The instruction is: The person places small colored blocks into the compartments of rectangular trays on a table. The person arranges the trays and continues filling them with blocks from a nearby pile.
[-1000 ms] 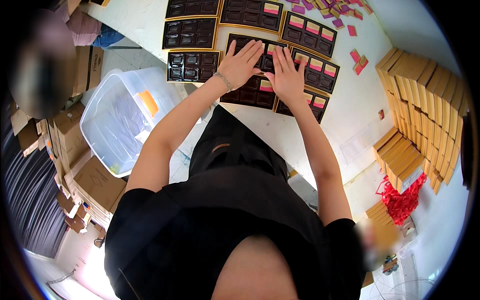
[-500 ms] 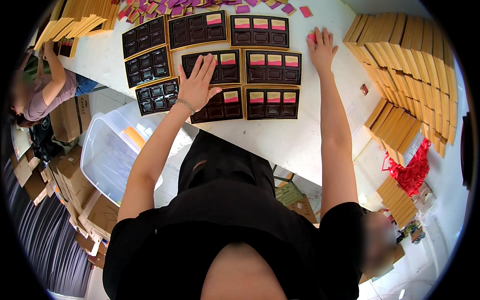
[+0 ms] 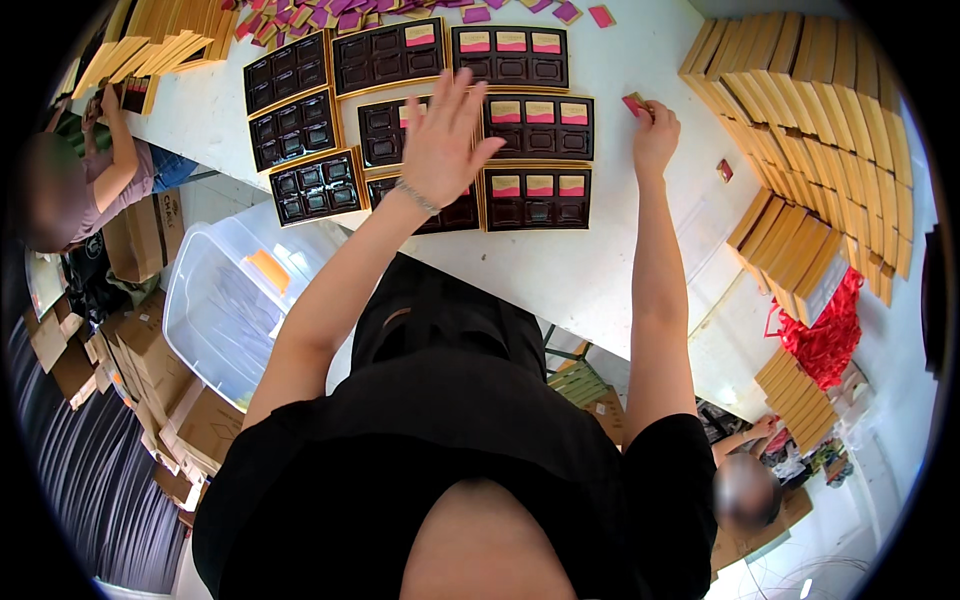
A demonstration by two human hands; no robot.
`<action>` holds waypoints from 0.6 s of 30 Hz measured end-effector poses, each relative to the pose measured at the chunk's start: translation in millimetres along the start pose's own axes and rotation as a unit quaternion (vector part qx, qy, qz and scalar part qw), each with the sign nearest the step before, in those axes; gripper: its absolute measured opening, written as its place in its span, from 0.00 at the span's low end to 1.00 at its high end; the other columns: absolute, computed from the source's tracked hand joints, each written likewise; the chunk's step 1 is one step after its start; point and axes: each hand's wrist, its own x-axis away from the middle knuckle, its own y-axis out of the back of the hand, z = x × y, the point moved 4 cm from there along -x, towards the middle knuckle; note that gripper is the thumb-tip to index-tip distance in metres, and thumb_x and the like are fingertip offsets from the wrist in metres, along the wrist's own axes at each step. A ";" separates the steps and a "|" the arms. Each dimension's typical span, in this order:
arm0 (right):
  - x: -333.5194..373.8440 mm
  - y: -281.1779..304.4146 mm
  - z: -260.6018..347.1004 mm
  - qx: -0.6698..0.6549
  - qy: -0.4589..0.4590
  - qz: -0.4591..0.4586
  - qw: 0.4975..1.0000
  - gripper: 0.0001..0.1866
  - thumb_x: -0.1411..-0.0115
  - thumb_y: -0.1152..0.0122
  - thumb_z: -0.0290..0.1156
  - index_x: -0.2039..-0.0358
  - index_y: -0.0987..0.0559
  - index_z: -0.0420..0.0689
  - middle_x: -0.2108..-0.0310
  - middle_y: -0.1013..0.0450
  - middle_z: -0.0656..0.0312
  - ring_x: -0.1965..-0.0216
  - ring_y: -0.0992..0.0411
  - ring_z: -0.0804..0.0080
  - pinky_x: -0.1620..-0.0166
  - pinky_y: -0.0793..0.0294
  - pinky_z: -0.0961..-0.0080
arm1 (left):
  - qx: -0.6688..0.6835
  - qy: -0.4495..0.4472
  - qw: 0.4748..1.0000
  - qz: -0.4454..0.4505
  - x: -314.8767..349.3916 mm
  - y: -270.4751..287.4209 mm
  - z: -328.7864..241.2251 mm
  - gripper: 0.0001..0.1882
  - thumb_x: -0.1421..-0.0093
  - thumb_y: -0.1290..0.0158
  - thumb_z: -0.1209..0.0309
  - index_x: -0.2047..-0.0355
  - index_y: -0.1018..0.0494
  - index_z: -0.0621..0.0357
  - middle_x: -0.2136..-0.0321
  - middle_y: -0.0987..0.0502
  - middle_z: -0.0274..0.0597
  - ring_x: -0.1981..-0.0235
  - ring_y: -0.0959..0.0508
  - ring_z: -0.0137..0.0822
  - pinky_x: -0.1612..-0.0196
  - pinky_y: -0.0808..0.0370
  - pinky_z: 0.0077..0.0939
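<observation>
My left hand (image 3: 445, 150) is open, fingers spread, above the middle column of dark six-compartment trays in gold-edged boxes. It partly hides the middle tray (image 3: 380, 150) and the near tray (image 3: 458, 216) of that column. My right hand (image 3: 655, 135) pinches a small flat pink-and-gold square (image 3: 633, 103) over the white table, right of the trays. In the right column, the far tray (image 3: 510, 72), the central tray (image 3: 540, 143) and the near tray (image 3: 537, 212) each carry three pink-and-gold squares in their far row. One such square shows in the far middle tray (image 3: 388, 60).
Three trays with no squares, among them the nearest (image 3: 315, 190), line the left. A pile of purple and pink squares (image 3: 340, 15) lies at the far edge. Gold boxes (image 3: 800, 110) are stacked right, beside red ribbon (image 3: 830, 330). Another person (image 3: 110, 185) works at the left.
My left hand has shifted rightward, off the middle tray's surface. My right hand has gone from lying spread on the table to pinching the pink-and-gold square.
</observation>
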 end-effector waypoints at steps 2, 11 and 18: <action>-6.1 6.0 -10.7 -0.095 -0.104 0.012 0.990 0.12 0.44 0.38 0.25 0.58 0.24 0.43 0.69 0.27 0.57 0.73 0.33 0.66 0.66 0.29 0.67 | 0.053 -0.013 0.999 0.002 -11.5 -13.9 -15.4 0.33 0.41 0.45 0.60 0.38 0.41 0.58 0.36 0.42 0.49 0.35 0.42 0.51 0.38 0.42 0.53; 2.8 8.0 71.7 -0.740 -0.469 0.321 0.359 0.08 0.38 0.46 0.24 0.61 0.27 0.33 0.68 0.29 0.56 0.70 0.37 0.75 0.74 0.33 0.85 | 0.201 -0.126 0.971 0.029 -86.3 -35.8 -46.9 0.27 0.43 0.46 0.76 0.43 0.33 0.42 0.43 0.32 0.42 0.49 0.25 0.44 0.49 0.25 0.32; 42.4 5.2 172.2 -0.704 -0.408 0.481 0.326 0.14 0.35 0.47 0.30 0.52 0.28 0.35 0.67 0.32 0.59 0.71 0.36 0.78 0.80 0.34 0.92 | 0.524 0.065 0.833 0.167 -51.1 10.2 26.3 0.13 0.40 0.43 0.70 0.56 0.23 0.58 0.67 0.20 0.36 0.64 0.21 0.24 0.57 0.25 0.17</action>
